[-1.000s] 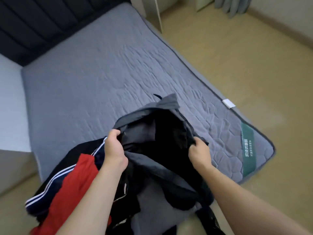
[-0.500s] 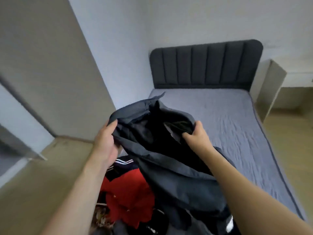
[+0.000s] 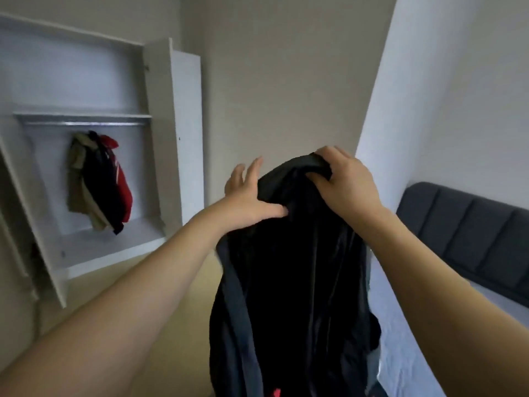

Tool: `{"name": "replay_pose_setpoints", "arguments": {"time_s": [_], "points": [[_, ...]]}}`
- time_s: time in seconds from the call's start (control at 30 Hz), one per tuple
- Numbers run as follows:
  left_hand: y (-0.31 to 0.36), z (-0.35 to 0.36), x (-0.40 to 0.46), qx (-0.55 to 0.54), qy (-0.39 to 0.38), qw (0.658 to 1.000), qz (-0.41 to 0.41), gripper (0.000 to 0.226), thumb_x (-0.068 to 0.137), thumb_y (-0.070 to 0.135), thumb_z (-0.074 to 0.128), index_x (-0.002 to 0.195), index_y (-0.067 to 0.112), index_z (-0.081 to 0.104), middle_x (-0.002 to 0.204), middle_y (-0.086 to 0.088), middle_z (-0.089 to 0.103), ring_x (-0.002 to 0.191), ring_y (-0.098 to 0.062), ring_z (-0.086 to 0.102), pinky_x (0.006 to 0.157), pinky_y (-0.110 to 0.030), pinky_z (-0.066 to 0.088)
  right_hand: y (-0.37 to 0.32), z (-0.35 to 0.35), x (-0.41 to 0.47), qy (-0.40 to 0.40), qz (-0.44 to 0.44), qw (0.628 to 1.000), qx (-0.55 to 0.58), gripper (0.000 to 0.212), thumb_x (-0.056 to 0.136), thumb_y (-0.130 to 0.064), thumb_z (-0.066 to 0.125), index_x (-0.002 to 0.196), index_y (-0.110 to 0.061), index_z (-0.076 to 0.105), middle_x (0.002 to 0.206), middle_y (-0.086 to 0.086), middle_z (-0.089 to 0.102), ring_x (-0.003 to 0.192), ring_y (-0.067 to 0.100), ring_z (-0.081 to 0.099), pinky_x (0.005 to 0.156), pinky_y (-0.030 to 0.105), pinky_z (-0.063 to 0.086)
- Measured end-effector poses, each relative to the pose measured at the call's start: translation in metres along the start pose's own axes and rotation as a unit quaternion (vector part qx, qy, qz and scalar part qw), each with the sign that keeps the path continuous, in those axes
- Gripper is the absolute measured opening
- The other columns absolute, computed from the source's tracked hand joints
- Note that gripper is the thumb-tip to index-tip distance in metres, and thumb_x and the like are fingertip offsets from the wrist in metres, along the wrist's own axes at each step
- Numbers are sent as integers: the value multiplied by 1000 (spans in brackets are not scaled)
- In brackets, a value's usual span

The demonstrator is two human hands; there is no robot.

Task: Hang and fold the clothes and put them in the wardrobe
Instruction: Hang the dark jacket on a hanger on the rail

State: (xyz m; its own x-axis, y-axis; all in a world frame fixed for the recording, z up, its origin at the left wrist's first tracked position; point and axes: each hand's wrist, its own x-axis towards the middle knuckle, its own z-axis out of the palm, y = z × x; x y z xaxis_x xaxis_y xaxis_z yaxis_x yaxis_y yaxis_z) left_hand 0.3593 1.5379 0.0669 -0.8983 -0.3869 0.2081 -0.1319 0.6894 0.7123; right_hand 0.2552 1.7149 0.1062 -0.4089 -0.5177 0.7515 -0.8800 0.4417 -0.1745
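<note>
Both hands hold a dark jacket [image 3: 289, 282] up in front of the wall. The right hand [image 3: 345, 186] grips its top edge; the left hand [image 3: 247, 200] pinches the fabric with the thumb, fingers spread behind. To the left stands the open wardrobe [image 3: 160, 133], where hung clothes [image 3: 100, 181] (beige, dark, red) dangle from the rail [image 3: 83, 123]. A padded headboard [image 3: 469, 239] shows at right.

jacket [image 3: 289, 282]: centre of view, hanging down toward 6 o'clock
right hand [image 3: 347, 183]: at the jacket's top edge, 1 o'clock side, fingers curled over the fabric
left hand [image 3: 247, 200]: at the jacket's 10 o'clock side, thumb in front of the fabric, fingers behind it
wardrobe [image 3: 86, 156]: at 9 o'clock, doors open
hanging clothes [image 3: 98, 181]: inside the wardrobe, on the rail [image 3: 83, 123] under the shelf
bed [image 3: 446, 339]: at 4 o'clock, headboard [image 3: 469, 233] at 3 o'clock
</note>
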Motion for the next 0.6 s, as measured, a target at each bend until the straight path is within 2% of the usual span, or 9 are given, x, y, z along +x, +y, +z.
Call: {"name": "replay_pose_setpoints", "arguments": {"time_s": [0.03,0.07,0.13,0.17,0.27,0.37,0.43,0.53,0.6], "points": [[-11,-11,15,51,31,998,6,94,61,64,72,141,48,25,157,14,3,147,-18,4,119,-51,16,-13,15,19,7,-30,999,-10,22,86,-31,61,106,-23,57,96,-4,58,81,26,58,66,37,49],[-20,-23,28,76,62,995,14,66,66,63,70,124,45,45,152,10,23,143,-21,20,115,-50,25,-24,31,37,10,-54,998,-23,23,85,-33,60,106,-23,58,96,-3,57,80,27,58,64,36,48],[-42,-47,57,37,130,990,32,14,81,46,62,88,34,58,109,8,63,108,-23,59,86,-38,50,-36,67,70,15,-66,997,-32,25,86,-35,60,106,-21,58,96,-1,55,77,28,57,59,32,43],[-54,-59,71,-1,163,986,35,9,86,37,57,82,30,60,88,8,66,88,-21,65,70,-33,51,-37,86,85,16,-57,998,-30,27,87,-38,60,107,-20,57,97,0,54,76,28,57,59,31,40],[-90,-92,106,-5,261,965,37,13,87,21,47,76,23,54,69,5,59,64,-17,58,50,-28,39,-26,155,119,-45,-9,997,-57,38,87,-44,62,115,-21,50,105,3,53,83,31,57,61,33,37],[-127,-114,135,62,276,958,51,15,77,5,39,73,19,45,65,-1,54,58,-21,50,48,-29,32,-12,236,140,-133,55,987,-66,41,89,-35,59,124,-22,42,114,7,53,94,36,59,67,37,43],[-155,-127,156,107,273,955,47,16,75,2,37,80,12,47,70,-8,57,64,-27,55,50,-36,36,-10,290,154,-178,115,977,-32,43,90,-28,55,128,-19,39,121,9,49,99,37,57,70,38,42],[-201,-158,190,137,281,950,6,17,79,2,39,87,10,52,77,-8,60,71,-26,57,58,-43,47,-18,362,183,-229,210,949,52,28,90,-21,52,113,-10,42,115,13,49,94,36,55,72,39,42],[-236,-185,212,145,298,943,-25,16,81,5,41,80,18,50,73,-1,57,67,-19,54,51,-35,41,-29,400,213,-255,243,932,87,19,88,-22,49,101,-8,49,103,12,57,82,31,57,69,37,45]]}}
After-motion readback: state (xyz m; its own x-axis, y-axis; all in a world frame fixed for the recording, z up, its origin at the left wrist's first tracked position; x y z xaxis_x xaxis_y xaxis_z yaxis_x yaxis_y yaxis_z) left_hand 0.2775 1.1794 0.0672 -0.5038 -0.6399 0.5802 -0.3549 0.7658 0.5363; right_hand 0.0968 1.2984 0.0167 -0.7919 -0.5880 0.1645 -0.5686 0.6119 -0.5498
